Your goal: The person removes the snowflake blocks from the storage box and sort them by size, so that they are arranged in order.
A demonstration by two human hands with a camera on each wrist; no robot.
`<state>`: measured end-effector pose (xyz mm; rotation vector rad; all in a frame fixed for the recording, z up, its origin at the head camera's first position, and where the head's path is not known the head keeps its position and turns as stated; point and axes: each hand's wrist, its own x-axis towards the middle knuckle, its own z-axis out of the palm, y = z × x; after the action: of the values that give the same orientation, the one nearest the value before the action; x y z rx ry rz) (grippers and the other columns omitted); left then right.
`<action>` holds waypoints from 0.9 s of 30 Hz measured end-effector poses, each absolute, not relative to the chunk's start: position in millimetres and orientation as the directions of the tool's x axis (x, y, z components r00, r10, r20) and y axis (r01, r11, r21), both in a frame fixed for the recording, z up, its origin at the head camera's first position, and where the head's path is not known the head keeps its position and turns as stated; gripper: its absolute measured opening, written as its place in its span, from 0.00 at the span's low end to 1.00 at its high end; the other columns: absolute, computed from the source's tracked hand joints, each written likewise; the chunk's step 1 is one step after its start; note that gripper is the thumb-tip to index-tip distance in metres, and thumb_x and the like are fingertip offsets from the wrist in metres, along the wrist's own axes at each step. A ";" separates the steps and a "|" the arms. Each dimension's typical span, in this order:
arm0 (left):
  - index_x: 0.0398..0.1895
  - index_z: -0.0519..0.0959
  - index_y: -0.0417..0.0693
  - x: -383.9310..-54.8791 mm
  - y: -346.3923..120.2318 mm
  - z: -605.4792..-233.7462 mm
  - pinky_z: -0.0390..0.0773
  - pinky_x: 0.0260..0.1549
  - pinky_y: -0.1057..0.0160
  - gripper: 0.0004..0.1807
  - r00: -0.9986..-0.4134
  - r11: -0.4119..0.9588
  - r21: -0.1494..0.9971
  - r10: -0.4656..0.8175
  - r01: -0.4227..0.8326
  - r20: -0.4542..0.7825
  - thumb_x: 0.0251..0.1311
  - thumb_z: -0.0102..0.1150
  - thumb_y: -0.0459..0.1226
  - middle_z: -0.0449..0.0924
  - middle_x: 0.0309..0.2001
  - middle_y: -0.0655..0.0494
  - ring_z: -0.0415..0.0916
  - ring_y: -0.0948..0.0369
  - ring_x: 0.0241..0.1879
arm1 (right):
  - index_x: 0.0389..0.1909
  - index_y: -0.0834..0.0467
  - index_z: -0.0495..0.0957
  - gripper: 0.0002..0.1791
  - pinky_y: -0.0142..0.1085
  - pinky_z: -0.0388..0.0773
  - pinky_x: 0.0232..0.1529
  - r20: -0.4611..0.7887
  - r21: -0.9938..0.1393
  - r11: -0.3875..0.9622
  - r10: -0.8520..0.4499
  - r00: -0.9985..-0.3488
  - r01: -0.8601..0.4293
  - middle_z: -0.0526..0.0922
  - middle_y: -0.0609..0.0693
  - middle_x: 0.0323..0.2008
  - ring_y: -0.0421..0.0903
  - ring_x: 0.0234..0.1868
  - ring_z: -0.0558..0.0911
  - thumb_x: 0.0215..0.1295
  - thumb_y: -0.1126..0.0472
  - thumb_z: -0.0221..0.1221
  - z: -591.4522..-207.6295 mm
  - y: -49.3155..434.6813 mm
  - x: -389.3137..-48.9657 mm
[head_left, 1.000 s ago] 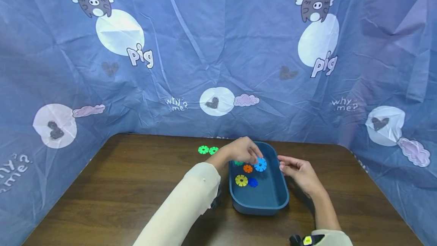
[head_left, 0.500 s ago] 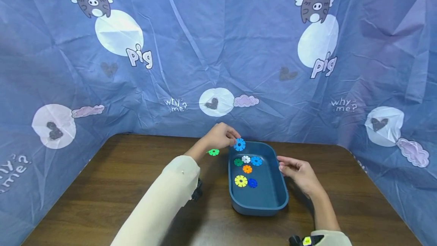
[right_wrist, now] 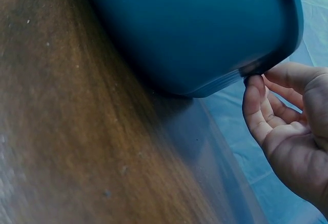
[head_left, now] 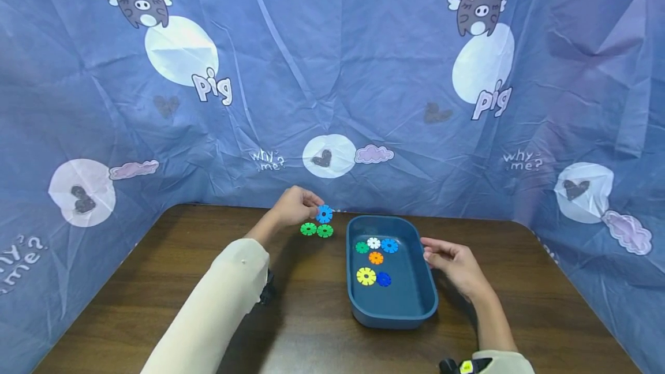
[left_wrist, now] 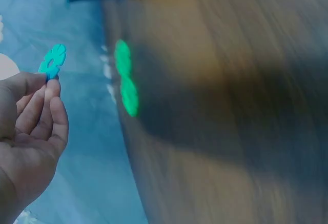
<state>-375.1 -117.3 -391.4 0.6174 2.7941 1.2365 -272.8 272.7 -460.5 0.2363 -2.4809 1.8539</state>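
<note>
My left hand pinches a blue snowflake building disc by its edge, between thumb and fingertips. In the left wrist view the disc stands up from the fingertips. Just below it in the head view, two green snowflake discs lie side by side on the table. A dark blue plastic bin stands right of centre. My right hand holds the bin's right side near the rim. In the right wrist view, thumb and finger meet at the rim of the bin.
Inside the bin lie several discs: a yellow one, a dark blue one, an orange one, a white one, plus green and blue. A patterned blue cloth hangs behind the wooden table.
My left hand has lifted the blue disc out of the bin and carried it left, over beside the two green discs. My right hand has stayed at the bin's side.
</note>
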 end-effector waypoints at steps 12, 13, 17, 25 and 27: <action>0.42 0.88 0.35 -378.5 -170.4 -424.1 0.77 0.30 0.67 0.11 -0.957 0.656 0.701 0.254 0.279 0.143 0.56 0.62 0.27 0.88 0.30 0.51 0.81 0.63 0.29 | 0.64 0.70 0.75 0.23 0.33 0.84 0.45 0.109 -0.951 0.281 -0.095 -0.989 -0.132 0.83 0.65 0.50 0.39 0.45 0.85 0.72 0.66 0.62 -459.8 272.9 -272.9; 0.42 0.88 0.35 -377.9 -173.9 -427.0 0.77 0.30 0.67 0.11 -0.962 0.655 0.709 0.236 0.261 0.136 0.56 0.62 0.27 0.88 0.30 0.50 0.82 0.63 0.29 | 0.64 0.70 0.75 0.23 0.33 0.84 0.46 0.108 -0.950 0.283 -0.098 -0.989 -0.131 0.83 0.65 0.50 0.39 0.45 0.85 0.72 0.65 0.62 -459.5 272.9 -272.8; 0.43 0.87 0.34 -374.3 -183.2 -437.8 0.77 0.31 0.66 0.11 -0.980 0.643 0.742 0.169 0.192 0.107 0.57 0.62 0.26 0.88 0.32 0.48 0.83 0.61 0.30 | 0.64 0.70 0.76 0.23 0.33 0.84 0.45 0.108 -0.950 0.284 -0.095 -0.990 -0.131 0.84 0.65 0.50 0.39 0.45 0.85 0.72 0.65 0.62 -459.0 272.7 -272.9; 0.46 0.85 0.32 -367.9 -189.2 -448.2 0.77 0.28 0.68 0.12 -0.995 0.587 0.803 0.070 0.097 0.069 0.60 0.64 0.27 0.88 0.34 0.45 0.83 0.59 0.31 | 0.63 0.71 0.76 0.23 0.33 0.84 0.44 0.126 -0.947 0.286 -0.096 -0.987 -0.149 0.84 0.65 0.49 0.39 0.43 0.85 0.71 0.66 0.63 -461.3 273.2 -274.8; 0.46 0.85 0.32 -367.7 -189.8 -449.5 0.77 0.27 0.69 0.12 -0.996 0.576 0.813 0.059 0.088 0.066 0.59 0.64 0.27 0.88 0.34 0.46 0.82 0.60 0.30 | 0.63 0.70 0.76 0.23 0.33 0.84 0.44 0.126 -0.945 0.292 -0.091 -0.988 -0.147 0.84 0.65 0.49 0.39 0.43 0.85 0.71 0.65 0.63 -461.2 273.0 -274.9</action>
<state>-367.7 -189.8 -449.5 0.1315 2.8169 1.4552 -274.9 273.0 -461.2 0.2297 -2.4863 1.8278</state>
